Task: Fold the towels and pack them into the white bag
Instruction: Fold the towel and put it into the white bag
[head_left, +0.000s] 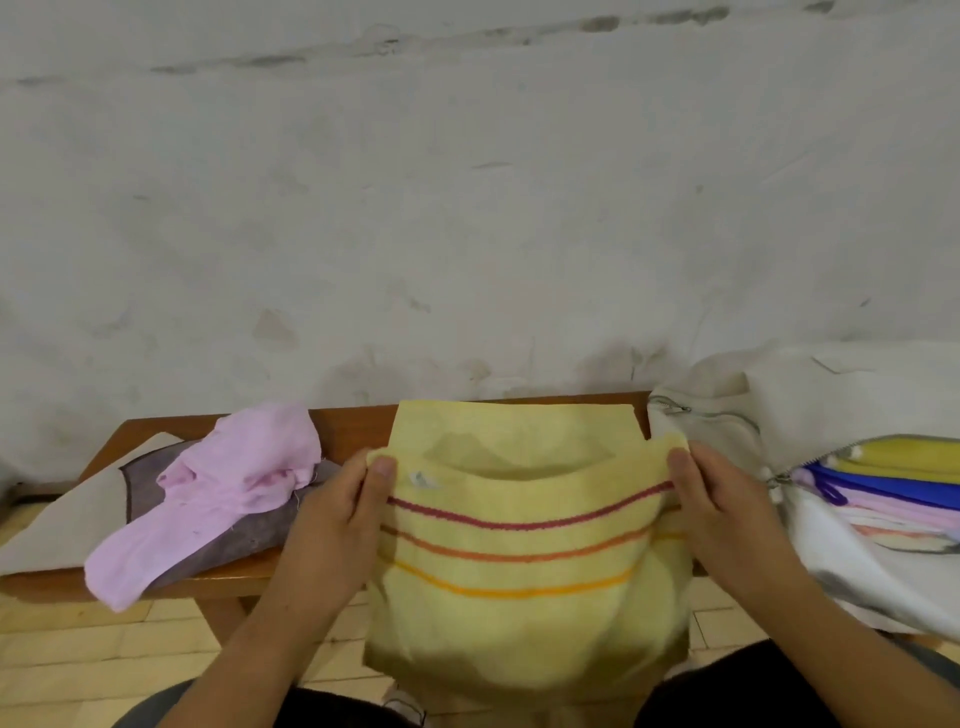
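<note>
A yellow towel (524, 613) with red, orange and yellow stripes hangs in front of me, its far part lying on the wooden bench (358, 421). My left hand (343, 519) pinches the towel's near left corner and my right hand (722, 514) pinches the near right corner, lifting that edge. At the right lies the white bag (841, 571) with its zip open and several folded towels (893, 483) stacked inside. A crumpled pink towel (218, 488) sits on the bench at the left.
Under the pink towel lie a purple-grey cloth (249, 535) and a beige cloth (57, 525). A grey stained wall (467, 208) rises right behind the bench. Pale wooden flooring (93, 660) shows below. My dark-clothed knees are at the bottom edge.
</note>
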